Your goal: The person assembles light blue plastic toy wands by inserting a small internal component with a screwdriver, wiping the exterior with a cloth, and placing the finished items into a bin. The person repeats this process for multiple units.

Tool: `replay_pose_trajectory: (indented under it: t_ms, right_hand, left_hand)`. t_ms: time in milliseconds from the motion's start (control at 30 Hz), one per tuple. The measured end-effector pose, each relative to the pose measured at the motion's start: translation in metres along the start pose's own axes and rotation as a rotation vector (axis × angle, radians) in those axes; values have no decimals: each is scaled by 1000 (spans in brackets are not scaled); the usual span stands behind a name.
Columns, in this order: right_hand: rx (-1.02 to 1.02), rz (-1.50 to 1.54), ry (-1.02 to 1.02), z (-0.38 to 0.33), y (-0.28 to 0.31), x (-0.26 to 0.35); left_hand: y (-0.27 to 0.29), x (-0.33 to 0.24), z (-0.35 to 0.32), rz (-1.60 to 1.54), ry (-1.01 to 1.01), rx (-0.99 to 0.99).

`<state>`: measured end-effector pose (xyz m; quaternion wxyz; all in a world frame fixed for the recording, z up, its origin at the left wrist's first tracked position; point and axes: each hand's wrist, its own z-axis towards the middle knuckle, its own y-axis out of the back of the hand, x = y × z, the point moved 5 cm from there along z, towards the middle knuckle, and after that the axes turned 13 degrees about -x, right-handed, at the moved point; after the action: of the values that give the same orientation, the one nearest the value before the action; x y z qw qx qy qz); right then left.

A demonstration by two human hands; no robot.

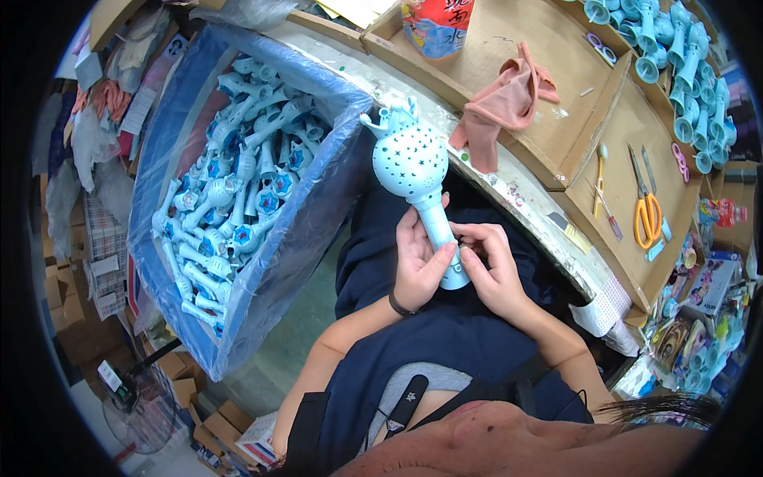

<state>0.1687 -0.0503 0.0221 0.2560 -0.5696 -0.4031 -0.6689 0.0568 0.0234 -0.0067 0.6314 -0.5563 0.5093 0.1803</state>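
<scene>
Over my lap I hold a light blue toy wand (413, 167) with a round perforated head and a small crown on top. My left hand (419, 261) wraps the wand's handle from the left, thumb lying along it. My right hand (493, 266) grips the handle's lower end from the right, fingertips pressed on its side. The wand's head points up toward the bench edge.
A big box lined with blue plastic (302, 230) at my left holds several finished wands (230, 183). On the cardboard-topped bench (572, 127) lie a pink cloth (505, 99), orange-handled scissors (648, 211), a bottle (435, 25) and rows of blue wand parts (683, 63).
</scene>
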Motion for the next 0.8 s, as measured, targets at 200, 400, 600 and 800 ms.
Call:
replay_pose_trajectory:
  t_ms: [200, 400, 600, 800]
  right_hand:
    - [301, 652, -591, -18, -17, -34]
    - [478, 612, -517, -16, -11, -35]
    - [402, 749, -600, -16, -15, -32]
    - [292, -39, 28, -3, -4, 1]
  left_hand:
    - [-6, -6, 0, -37, 103, 110]
    - [-7, -12, 4, -18, 310, 172]
    - [-6, -12, 2, -4, 342, 129]
    - [-4, -3, 2, 13, 361, 254]
